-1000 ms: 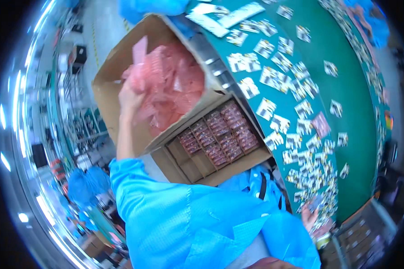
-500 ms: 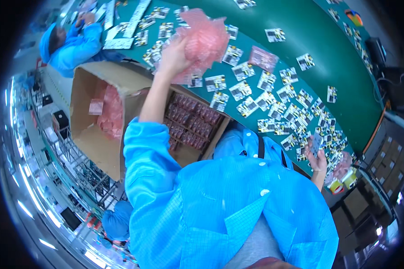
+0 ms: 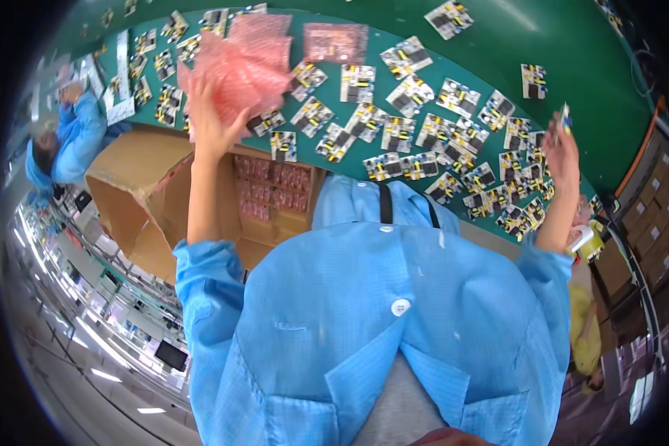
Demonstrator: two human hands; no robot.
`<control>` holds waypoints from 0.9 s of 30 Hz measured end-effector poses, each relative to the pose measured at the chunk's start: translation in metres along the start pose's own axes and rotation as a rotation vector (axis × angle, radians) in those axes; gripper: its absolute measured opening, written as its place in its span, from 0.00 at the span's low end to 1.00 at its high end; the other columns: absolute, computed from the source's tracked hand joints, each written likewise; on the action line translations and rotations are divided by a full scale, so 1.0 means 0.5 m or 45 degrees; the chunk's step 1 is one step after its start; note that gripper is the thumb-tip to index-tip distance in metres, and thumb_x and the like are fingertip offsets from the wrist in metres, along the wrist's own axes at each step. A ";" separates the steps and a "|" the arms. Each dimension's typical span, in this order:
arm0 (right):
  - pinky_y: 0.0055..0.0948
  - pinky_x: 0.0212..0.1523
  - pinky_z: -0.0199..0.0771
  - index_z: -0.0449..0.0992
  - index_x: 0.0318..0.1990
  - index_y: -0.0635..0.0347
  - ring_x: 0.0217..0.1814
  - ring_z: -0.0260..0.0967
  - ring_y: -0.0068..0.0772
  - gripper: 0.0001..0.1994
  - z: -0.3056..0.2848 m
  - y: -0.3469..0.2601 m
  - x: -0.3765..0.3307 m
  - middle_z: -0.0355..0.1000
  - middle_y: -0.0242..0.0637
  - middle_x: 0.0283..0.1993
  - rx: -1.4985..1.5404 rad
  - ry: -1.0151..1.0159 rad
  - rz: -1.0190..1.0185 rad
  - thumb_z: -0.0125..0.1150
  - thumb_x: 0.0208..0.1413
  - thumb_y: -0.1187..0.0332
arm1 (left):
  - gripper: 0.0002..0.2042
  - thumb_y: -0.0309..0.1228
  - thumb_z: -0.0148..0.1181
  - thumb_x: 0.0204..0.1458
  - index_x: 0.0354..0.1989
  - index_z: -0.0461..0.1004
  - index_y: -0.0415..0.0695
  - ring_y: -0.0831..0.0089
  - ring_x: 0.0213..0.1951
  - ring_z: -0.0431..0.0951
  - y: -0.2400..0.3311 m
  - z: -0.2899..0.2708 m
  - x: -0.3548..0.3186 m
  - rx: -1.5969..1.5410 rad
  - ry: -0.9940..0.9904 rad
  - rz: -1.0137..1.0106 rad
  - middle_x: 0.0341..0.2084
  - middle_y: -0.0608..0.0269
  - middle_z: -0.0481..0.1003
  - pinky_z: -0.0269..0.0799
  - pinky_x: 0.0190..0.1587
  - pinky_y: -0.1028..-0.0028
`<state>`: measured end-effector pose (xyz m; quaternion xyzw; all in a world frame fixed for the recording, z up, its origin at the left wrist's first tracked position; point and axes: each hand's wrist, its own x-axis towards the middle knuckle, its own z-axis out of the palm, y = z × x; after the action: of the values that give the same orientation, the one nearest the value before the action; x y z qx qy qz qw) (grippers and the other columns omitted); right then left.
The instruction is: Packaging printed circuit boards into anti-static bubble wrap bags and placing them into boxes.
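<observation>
My left hand point(image 3: 214, 125) grips a crumpled bunch of pink bubble-wrap bags point(image 3: 249, 63) over the table's left part, its thumb along the lower edge. Part of the fingers is hidden by the plastic. On the far right, my raised right hand point(image 3: 562, 156) pinches a circuit board point(image 3: 566, 117), seen nearly edge-on. Between the hands lie many loose circuit boards point(image 3: 398, 134) with black and yellow parts, some overlapping. A flat pink bubble-wrap packet point(image 3: 335, 42) rests just right of the bunch.
An open cardboard box point(image 3: 137, 167) stands at the table's near left edge. Beside it, another carton holds rows of pink-wrapped packets point(image 3: 271, 182). A co-worker in blue point(image 3: 78, 141) works at far left. Stacked cartons point(image 3: 650, 204) and a person in yellow point(image 3: 583, 320) are at right.
The pink bubble-wrap bunch has shifted left in view with my left hand. My right hand has risen with the circuit board, away from the pile. The view itself has turned.
</observation>
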<state>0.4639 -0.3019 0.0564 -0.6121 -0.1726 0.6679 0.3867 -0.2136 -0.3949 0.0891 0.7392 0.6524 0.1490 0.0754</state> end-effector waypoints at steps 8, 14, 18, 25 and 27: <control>0.24 0.49 0.72 0.68 0.61 0.64 0.44 0.74 0.27 0.40 0.130 -0.081 0.291 0.75 0.33 0.46 -1.098 0.263 -0.649 0.76 0.45 0.49 | 0.15 0.26 0.60 0.54 0.51 0.75 0.44 0.59 0.61 0.71 0.054 -0.024 0.041 0.223 0.089 -0.181 0.57 0.58 0.74 0.40 0.72 0.48; 0.46 0.59 0.65 0.68 0.57 0.59 0.56 0.62 0.56 0.33 0.215 -0.037 0.367 0.66 0.52 0.51 -1.578 0.455 -0.942 0.70 0.40 0.65 | 0.13 0.13 0.55 0.49 0.39 0.78 0.42 0.58 0.57 0.76 0.183 0.011 0.214 0.090 0.309 0.046 0.52 0.55 0.78 0.60 0.65 0.49; 0.46 0.61 0.63 0.67 0.58 0.59 0.57 0.60 0.59 0.34 0.222 -0.057 0.299 0.66 0.54 0.51 -1.711 0.475 -0.819 0.71 0.40 0.63 | 0.14 0.13 0.56 0.46 0.39 0.78 0.43 0.57 0.58 0.75 0.331 0.117 0.417 -0.077 0.303 0.318 0.53 0.57 0.77 0.59 0.65 0.48; 0.49 0.66 0.57 0.58 0.68 0.55 0.69 0.53 0.53 0.50 0.060 -0.024 0.209 0.58 0.45 0.66 -1.721 0.555 -0.398 0.77 0.39 0.48 | 0.24 0.24 0.59 0.47 0.56 0.72 0.43 0.46 0.58 0.70 0.491 0.378 0.709 -0.573 0.108 0.740 0.54 0.49 0.73 0.64 0.63 0.57; 0.46 0.62 0.61 0.61 0.66 0.55 0.64 0.58 0.52 0.45 0.045 0.010 0.190 0.61 0.46 0.61 -1.727 0.517 -0.374 0.78 0.39 0.55 | 0.15 0.26 0.58 0.49 0.46 0.78 0.40 0.51 0.47 0.79 0.531 0.418 0.751 -0.555 -1.063 0.462 0.42 0.52 0.80 0.74 0.52 0.61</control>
<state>0.4456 -0.2304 -0.0080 -0.7999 -0.5542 0.2280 0.0318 0.1424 -0.0436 0.0187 0.8043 0.3812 -0.0159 0.4555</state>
